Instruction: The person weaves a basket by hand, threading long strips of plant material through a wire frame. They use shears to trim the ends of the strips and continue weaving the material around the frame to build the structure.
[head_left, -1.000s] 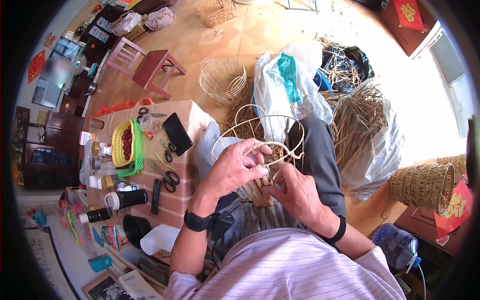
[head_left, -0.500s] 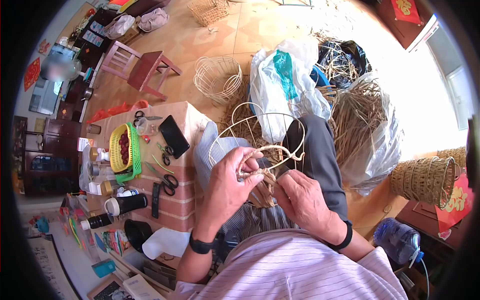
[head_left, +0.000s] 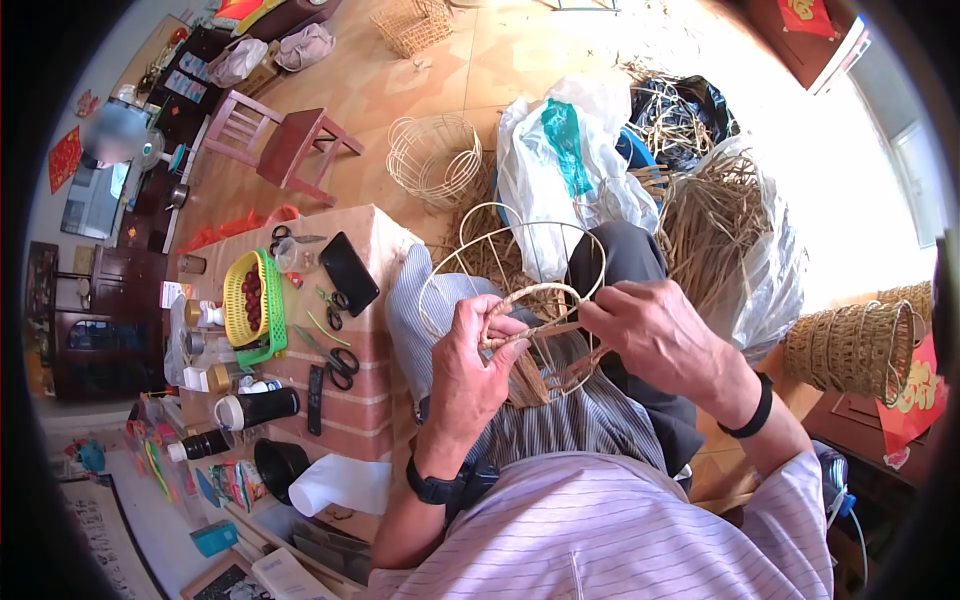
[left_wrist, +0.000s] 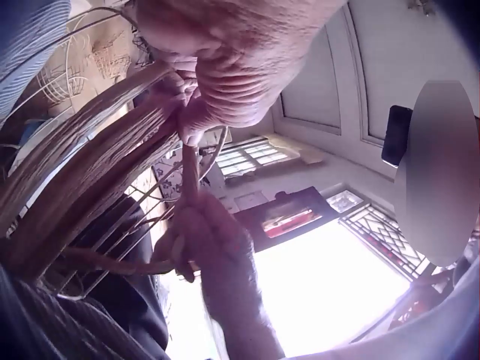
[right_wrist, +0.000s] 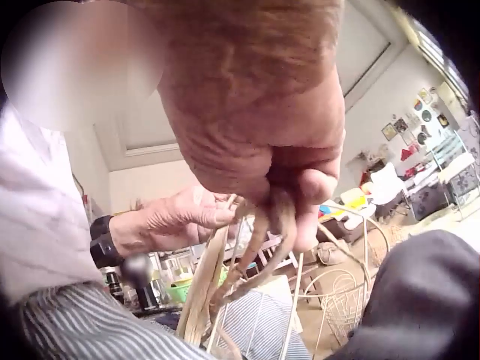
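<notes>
On the lap lies a wire basket frame (head_left: 462, 256) with thin hoops, part of its rim (head_left: 545, 288) wrapped in pale plant fibre. My left hand (head_left: 472, 355) pinches the wrapped rim between thumb and fingers. Flat brown dried strands (left_wrist: 94, 150) hang from that spot, also visible in the right wrist view. To the right of it, my right hand (head_left: 655, 325) grips a dried strand (left_wrist: 190, 169) that stretches from the left thumb. In the right wrist view, a strand (right_wrist: 264, 274) loops out from between the curled right fingers.
A cloth-covered table (head_left: 360, 420) on the left carries scissors (head_left: 342, 368), a phone (head_left: 349, 273) and a yellow basket (head_left: 243, 300). Another wire frame (head_left: 433, 160) stands on the floor. Bagged dried strands (head_left: 715, 225) lie ahead; a woven basket (head_left: 850, 345) is at right.
My right hand has moved from below the rim, close to the left hand, out to the right and up, drawing a strand with it. The left hand still pinches the rim.
</notes>
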